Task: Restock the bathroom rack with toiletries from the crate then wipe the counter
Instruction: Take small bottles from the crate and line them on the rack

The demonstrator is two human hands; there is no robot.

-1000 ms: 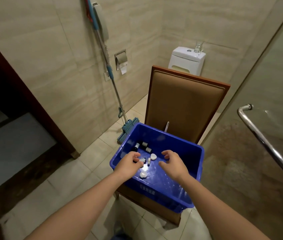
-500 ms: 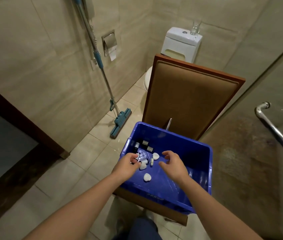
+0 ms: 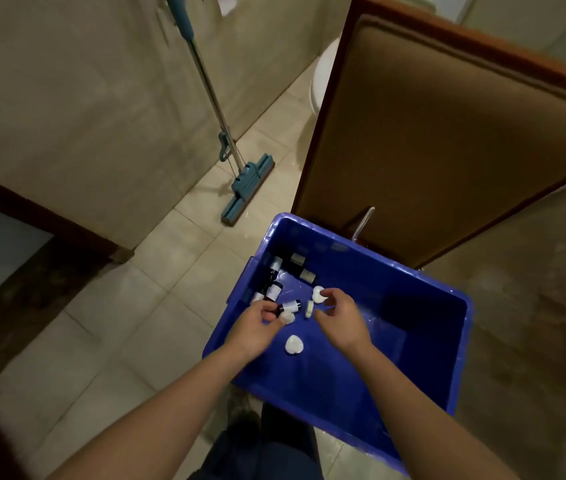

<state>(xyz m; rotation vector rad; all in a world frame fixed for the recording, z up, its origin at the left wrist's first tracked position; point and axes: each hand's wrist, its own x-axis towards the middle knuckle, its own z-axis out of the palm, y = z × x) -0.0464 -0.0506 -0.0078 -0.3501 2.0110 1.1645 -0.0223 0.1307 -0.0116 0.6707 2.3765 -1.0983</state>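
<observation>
A blue crate (image 3: 361, 271) sits on a chair seat below me. Several small dark bottles with white labels (image 3: 273, 289) lie in its far left corner, with two dark tubes (image 3: 298, 260) beside them. White heart-shaped soaps lie among them, one loose (image 3: 294, 344) near the front. My left hand (image 3: 255, 329) reaches in and pinches the dark end of a small bottle (image 3: 290, 306). My right hand (image 3: 342, 315) hovers beside it, fingers loosely curled, the index tip at another white soap (image 3: 318, 294).
The chair's tall brown padded back (image 3: 447, 133) rises just behind the crate. A teal mop (image 3: 246, 188) leans on the tiled wall at left. A white toilet bowl (image 3: 321, 74) shows behind the chair. A dark wooden door frame (image 3: 32, 209) runs along the left.
My head has tipped down and closer to the crate. My left hand has closed its fingers on a small bottle. My right hand has moved a little forward to a white soap.
</observation>
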